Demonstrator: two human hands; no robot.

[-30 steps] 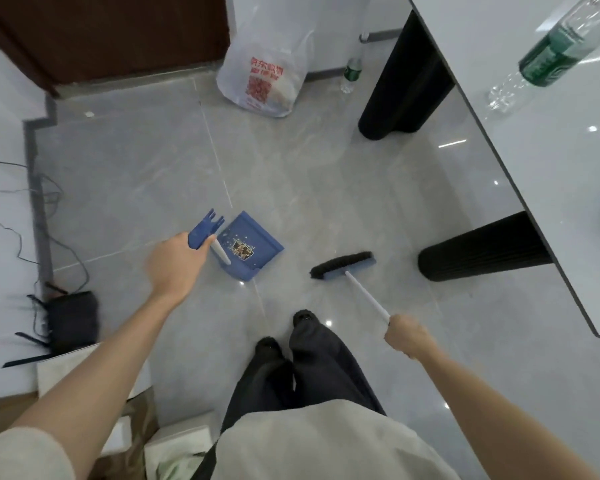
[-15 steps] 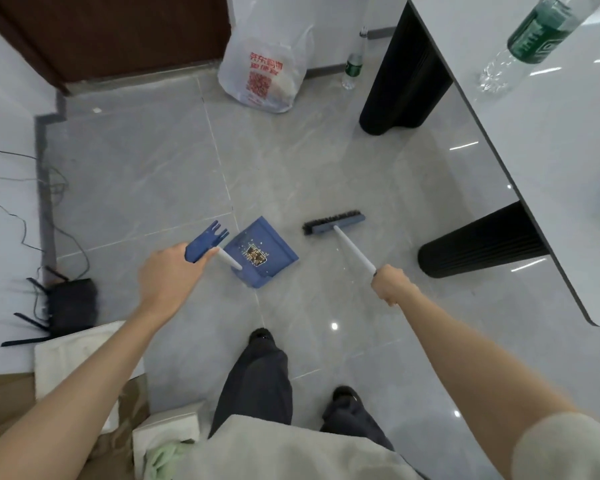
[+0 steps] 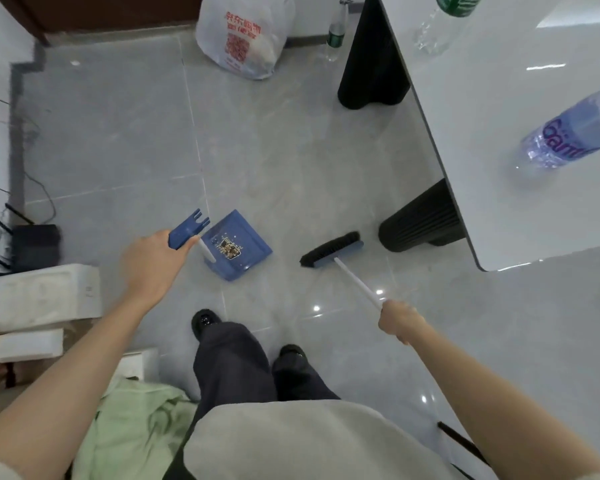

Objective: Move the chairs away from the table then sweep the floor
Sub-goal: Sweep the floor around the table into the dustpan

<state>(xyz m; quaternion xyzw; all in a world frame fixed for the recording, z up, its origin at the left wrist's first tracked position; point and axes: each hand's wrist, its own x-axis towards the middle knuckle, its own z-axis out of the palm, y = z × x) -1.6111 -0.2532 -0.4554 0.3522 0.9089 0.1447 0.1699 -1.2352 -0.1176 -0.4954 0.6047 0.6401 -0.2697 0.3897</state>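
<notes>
Under my feet the grey tiled floor (image 3: 291, 140) carries a blue dustpan (image 3: 238, 245), a broom head (image 3: 331, 249) and a white plastic bag (image 3: 245, 36). On the white table (image 3: 499, 116) lie two plastic bottles (image 3: 574, 131).

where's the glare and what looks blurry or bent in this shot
Head view: bright glare spots on the glossy floor beside the right hand; wide-angle lens bends the table edge; left hand and dustpan slightly soft.
</notes>
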